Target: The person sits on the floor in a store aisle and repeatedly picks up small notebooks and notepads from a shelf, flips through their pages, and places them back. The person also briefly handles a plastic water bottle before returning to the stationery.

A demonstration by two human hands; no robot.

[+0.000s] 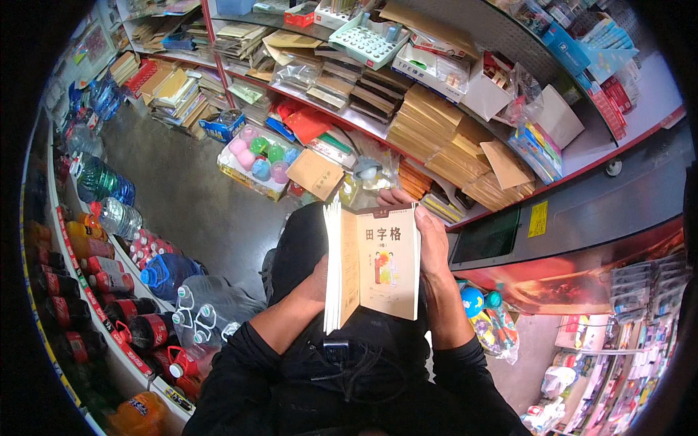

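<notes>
A stack of thin paper exercise books is spread apart above my lap, with printed Chinese characters and a small coloured drawing of two figures on the cover facing me. My right hand grips the stack's right edge, the thumb along the side and some fingertips showing past the top. On the left, my left hand holds the fanned white page edges; its fingers are mostly hidden behind the books. Below the stack, a small dark device with a cable rests against my black clothing.
Shelves ahead carry bundled brown envelopes, notebooks and a pale green holed rack. A box of coloured balls and a brown paper pad lie before my knees. Drink bottles line the left. Bagged toys are at right.
</notes>
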